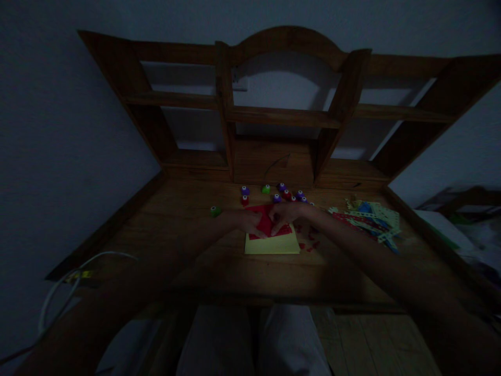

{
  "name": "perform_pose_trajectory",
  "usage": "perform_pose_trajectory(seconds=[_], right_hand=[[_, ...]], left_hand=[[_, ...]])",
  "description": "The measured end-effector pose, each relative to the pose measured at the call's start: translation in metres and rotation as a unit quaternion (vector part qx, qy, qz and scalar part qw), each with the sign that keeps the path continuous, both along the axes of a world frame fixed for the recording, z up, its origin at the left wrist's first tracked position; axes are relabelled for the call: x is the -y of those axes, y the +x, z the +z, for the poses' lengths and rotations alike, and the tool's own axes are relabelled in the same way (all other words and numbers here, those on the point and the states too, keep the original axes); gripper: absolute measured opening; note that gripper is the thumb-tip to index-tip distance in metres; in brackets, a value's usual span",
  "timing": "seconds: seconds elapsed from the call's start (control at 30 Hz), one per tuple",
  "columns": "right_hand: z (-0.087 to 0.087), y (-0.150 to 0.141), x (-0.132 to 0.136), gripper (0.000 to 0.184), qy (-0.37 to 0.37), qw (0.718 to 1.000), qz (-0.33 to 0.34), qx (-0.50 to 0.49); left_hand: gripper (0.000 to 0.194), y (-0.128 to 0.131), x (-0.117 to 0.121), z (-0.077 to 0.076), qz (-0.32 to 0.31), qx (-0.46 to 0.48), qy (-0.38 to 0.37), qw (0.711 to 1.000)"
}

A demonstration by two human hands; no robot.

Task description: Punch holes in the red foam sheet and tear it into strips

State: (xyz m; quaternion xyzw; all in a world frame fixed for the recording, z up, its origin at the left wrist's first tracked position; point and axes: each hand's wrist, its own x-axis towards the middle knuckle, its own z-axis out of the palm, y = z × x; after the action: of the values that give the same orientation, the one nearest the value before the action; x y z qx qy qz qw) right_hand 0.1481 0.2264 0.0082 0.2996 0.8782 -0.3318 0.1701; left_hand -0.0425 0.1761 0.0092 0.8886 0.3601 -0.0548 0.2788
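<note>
A red paper sheet with small cut-outs along its near edge lies over yellow paper on the wooden desk. My left hand rests on the left part of the red sheet, its fingers stretched out and apart. On the sheet's right part, my right hand has its fingers bent and closed at the red paper; dim light hides the exact grip. Small red paper pieces are scattered beside the yellow paper, under and near my right forearm.
Several small craft punches stand behind the paper, among them a purple punch and a green punch. Another green punch is farther left. Perforated paper strips are piled at right. A wooden shelf closes the back; a white cable hangs left.
</note>
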Motion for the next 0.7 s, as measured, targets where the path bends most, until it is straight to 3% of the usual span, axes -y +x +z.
perform_pose_trajectory(seconds=[0.2,0.7], right_hand=[[0.007,0.005,-0.003,0.049,-0.014,0.997,-0.010,0.073],[0.004,0.033,-0.004,0.045,0.009,0.999,-0.014,0.044]], left_hand=[[0.039,-0.008,-0.001,0.002,0.031,-0.028,-0.057,0.998],[0.040,-0.016,0.002,0.012,-0.005,-0.004,-0.097,0.995]])
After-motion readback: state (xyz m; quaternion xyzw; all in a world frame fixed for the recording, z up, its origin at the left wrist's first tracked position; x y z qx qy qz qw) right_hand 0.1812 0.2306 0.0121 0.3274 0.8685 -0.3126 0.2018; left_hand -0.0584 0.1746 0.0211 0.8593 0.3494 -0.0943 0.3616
